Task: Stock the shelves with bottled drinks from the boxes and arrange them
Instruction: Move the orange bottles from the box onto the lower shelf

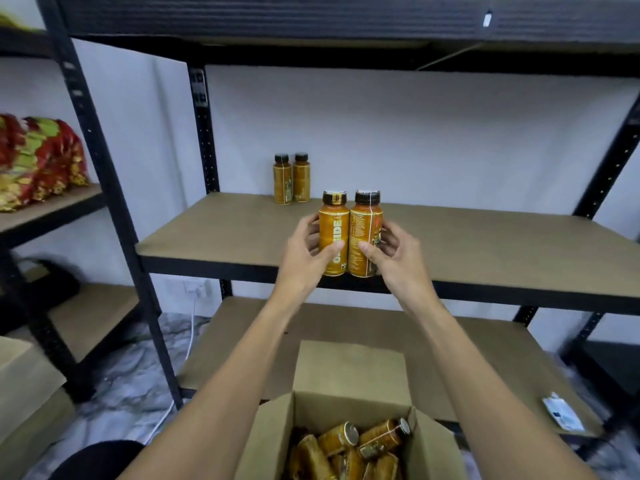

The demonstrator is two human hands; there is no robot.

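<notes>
My left hand (306, 252) grips an orange bottle with a black cap (334, 223), and my right hand (391, 251) grips a second orange bottle (363, 225) right beside it. Both bottles are upright and side by side, over the front edge of the middle shelf board (214, 233). Two more orange bottles (291, 178) stand together at the back of that shelf against the wall. Below my arms an open cardboard box (349, 396) holds several of the same bottles (360, 441) lying on their sides.
The black metal rack has a lower board (450, 344) with a small white packet (562, 414) at its right end. A neighbouring rack on the left carries red and green snack bags (38, 157). More cardboard boxes (24, 393) stand at the far left.
</notes>
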